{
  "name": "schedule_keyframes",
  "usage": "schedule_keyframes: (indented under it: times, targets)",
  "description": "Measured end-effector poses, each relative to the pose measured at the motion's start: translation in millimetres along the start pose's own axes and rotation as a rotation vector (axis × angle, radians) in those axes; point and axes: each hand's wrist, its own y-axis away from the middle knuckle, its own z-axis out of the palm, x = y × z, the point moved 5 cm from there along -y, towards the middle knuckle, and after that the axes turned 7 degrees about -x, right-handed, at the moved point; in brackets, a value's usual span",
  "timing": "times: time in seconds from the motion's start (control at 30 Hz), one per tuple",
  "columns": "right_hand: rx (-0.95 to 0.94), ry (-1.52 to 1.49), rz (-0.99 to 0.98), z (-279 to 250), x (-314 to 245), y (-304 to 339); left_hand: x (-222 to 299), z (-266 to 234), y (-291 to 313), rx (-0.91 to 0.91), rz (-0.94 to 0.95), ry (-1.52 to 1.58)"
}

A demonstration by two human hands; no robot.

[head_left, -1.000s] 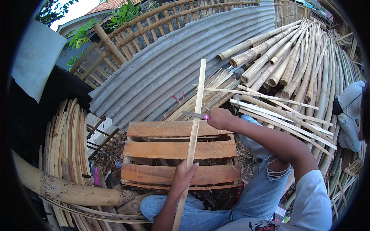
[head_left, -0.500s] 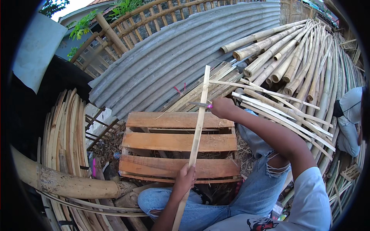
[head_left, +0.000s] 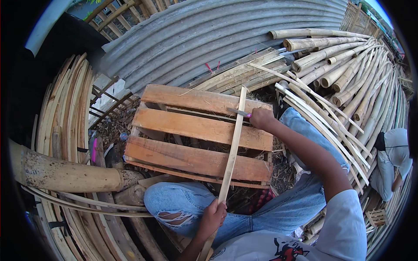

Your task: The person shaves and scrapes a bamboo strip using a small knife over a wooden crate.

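A long, pale bamboo strip (head_left: 231, 163) slants upward in front of me, over a slatted wooden crate (head_left: 183, 154). My left hand (head_left: 214, 216) is wrapped round its lower part, close to my lap. Beyond the crate's middle slat, my right hand (head_left: 261, 118) grips a knife (head_left: 239, 112) by its pinkish-purple handle. The blade points left and crosses the strip a little below its upper end. Whether the edge bites into the bamboo cannot be made out.
Whole bamboo poles (head_left: 333, 76) lie stacked at the far right, with loose split strips (head_left: 313, 115) nearer my knee. Bundled strips (head_left: 65, 108) stand at left above a thick bamboo pole (head_left: 74, 172). Corrugated sheeting (head_left: 209, 39) spans the back. Another person (head_left: 392, 158) sits at right.
The view has tilted and shifted, so the crate sits higher and more slanted. Both hands keep their grips; the knife still lies across the strip, now nearer its upper end.
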Motion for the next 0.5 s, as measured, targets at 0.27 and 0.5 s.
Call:
schedule_keyframes:
  times: [0.27,0.5]
  targets:
    - [-0.135,0.013,-0.045,20.7,-15.9,27.8,-14.2,-5.4,5.3,0.091,0.006,-0.189]
    - [0.020,0.013,0.023,7.0,29.6,2.3,-32.9,4.5,37.8,0.066,-0.017,-0.146]
